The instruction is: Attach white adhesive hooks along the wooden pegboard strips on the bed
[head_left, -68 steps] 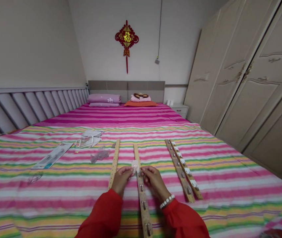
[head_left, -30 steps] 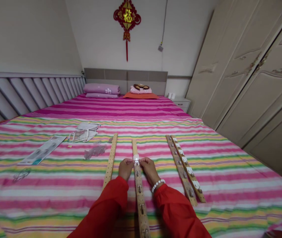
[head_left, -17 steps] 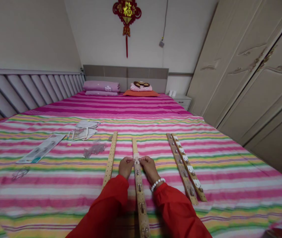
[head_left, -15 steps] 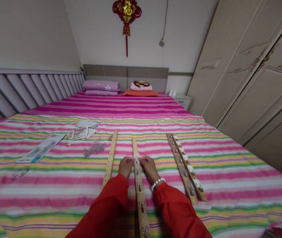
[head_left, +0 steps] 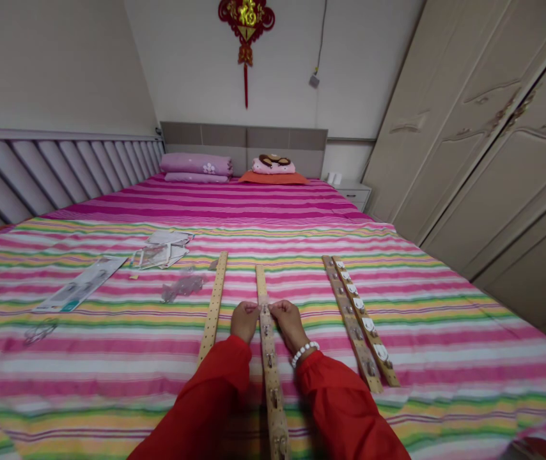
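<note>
Lowered since the earlier frame, a clear hook (head_left: 264, 299) lies across the middle strip (head_left: 273, 378), its edges pinched by left hand (head_left: 245, 321) and right hand (head_left: 289, 324). Striped bedding (head_left: 316, 300) spreads wide toward paired strips (head_left: 351, 322); a single strip (head_left: 213, 306) lies nearer the left hand.

We're looking into a bedroom in a home: a bed (head_left: 426, 332) is spreading beneath the fingers (head_left: 252, 306), bedding (head_left: 191, 164) and a headboard (head_left: 287, 142) are sitting beyond them, a nightstand (head_left: 353, 194) is standing past them to the right, and a wardrobe (head_left: 479, 191) is towering farther right.
</note>
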Available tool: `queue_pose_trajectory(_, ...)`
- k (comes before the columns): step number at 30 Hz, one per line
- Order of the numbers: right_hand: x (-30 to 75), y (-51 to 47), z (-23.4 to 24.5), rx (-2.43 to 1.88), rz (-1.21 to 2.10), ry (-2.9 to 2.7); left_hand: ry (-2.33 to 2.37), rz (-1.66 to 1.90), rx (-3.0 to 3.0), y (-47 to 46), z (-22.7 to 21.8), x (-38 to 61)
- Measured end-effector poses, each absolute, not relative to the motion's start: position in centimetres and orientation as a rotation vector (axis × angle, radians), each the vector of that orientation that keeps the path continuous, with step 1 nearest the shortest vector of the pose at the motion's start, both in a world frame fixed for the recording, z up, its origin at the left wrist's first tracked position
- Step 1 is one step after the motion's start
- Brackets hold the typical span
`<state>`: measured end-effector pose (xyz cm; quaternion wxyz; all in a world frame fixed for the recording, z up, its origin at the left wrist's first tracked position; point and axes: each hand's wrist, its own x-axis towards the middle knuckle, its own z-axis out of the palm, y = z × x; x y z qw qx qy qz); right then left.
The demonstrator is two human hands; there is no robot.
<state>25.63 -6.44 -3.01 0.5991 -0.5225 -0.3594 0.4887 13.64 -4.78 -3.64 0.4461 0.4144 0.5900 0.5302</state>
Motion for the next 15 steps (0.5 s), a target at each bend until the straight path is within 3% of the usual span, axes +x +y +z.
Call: queue_pose_trajectory(15, 25.3, -4.7, -3.8, -1.319, 1.282, -0.709, 1.488, 1.068, 0.932, -3.6, -2.6, 13.3)
